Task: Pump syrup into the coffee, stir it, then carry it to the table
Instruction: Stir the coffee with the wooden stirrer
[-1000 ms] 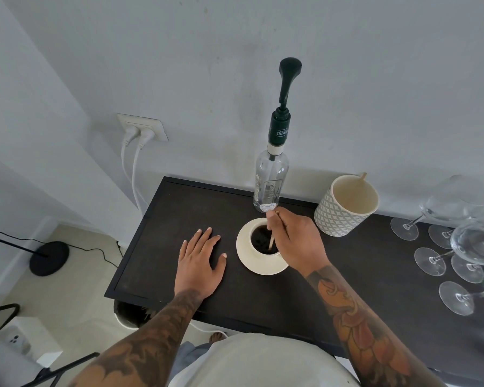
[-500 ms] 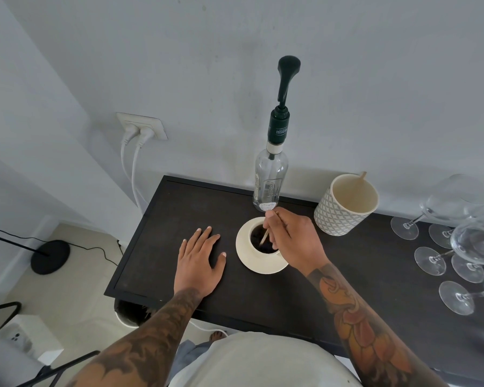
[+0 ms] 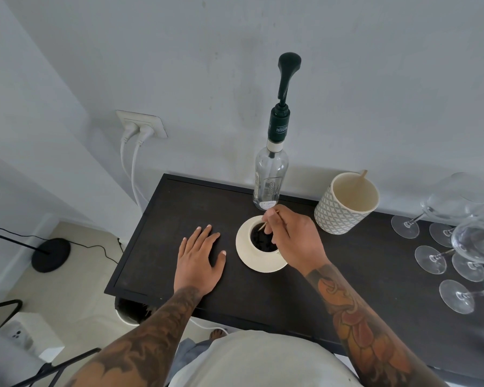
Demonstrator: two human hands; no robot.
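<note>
A cream cup of dark coffee (image 3: 259, 239) stands on a cream saucer (image 3: 245, 256) on the black counter (image 3: 179, 208). My right hand (image 3: 294, 238) pinches a thin wooden stir stick (image 3: 264, 225) whose lower end dips into the coffee at the cup's far-left side. My left hand (image 3: 199, 259) rests flat on the counter just left of the saucer, fingers spread. Behind the cup stands a clear glass syrup bottle (image 3: 270, 177) with a dark green pump (image 3: 287, 79), close to the wall.
A patterned cream holder (image 3: 344, 210) with one wooden stick in it stands right of the bottle. Several wine glasses (image 3: 464, 247) crowd the counter's right end. A wall socket (image 3: 141, 124) with two white plugs is at the left; a lamp base (image 3: 51, 255) sits on the floor below.
The stir stick's lower end has swung from the cup's right side to its far-left side as my right hand moves it round. My left hand has stayed flat.
</note>
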